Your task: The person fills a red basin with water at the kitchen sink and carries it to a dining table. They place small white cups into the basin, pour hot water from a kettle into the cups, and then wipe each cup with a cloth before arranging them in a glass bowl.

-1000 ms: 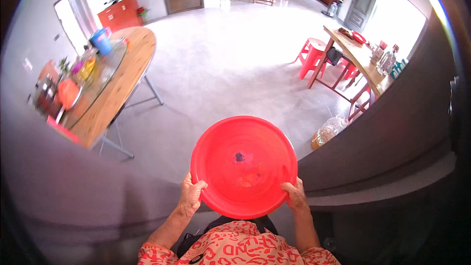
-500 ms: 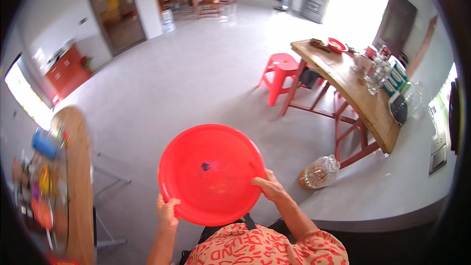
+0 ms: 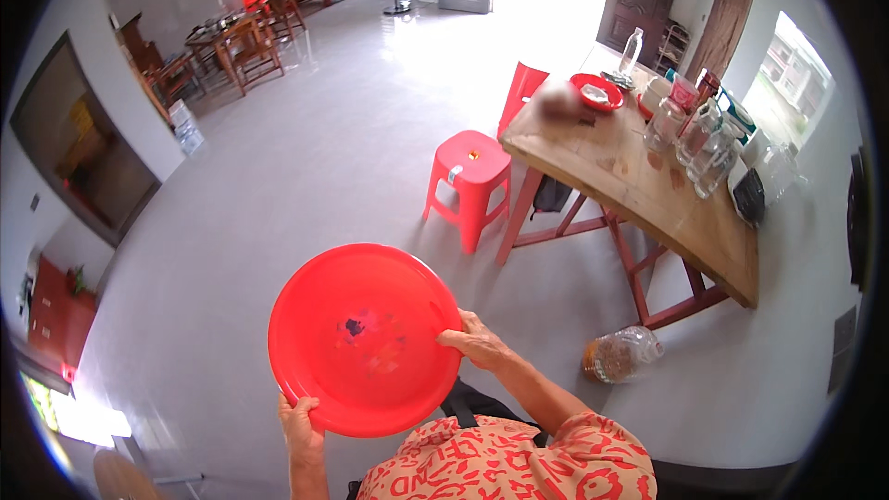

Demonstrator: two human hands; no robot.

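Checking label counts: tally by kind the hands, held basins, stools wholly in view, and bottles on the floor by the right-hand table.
Left hand, right hand: 2
Red basin: 1
Red stool: 1
Clear bottle: 1
Total: 5

At lower centre, the red plastic basin (image 3: 306,315) hides most fingers of the left hand (image 3: 302,424) and right hand (image 3: 477,343); the dark mark (image 3: 354,326) inside it is too indistinct to identify. At upper right, a brown object (image 3: 559,100) on the wooden table (image 3: 639,187) is blurred. The lower edge crops the patterned shirt (image 3: 509,463) and, at lower left, a wooden tabletop (image 3: 122,478).
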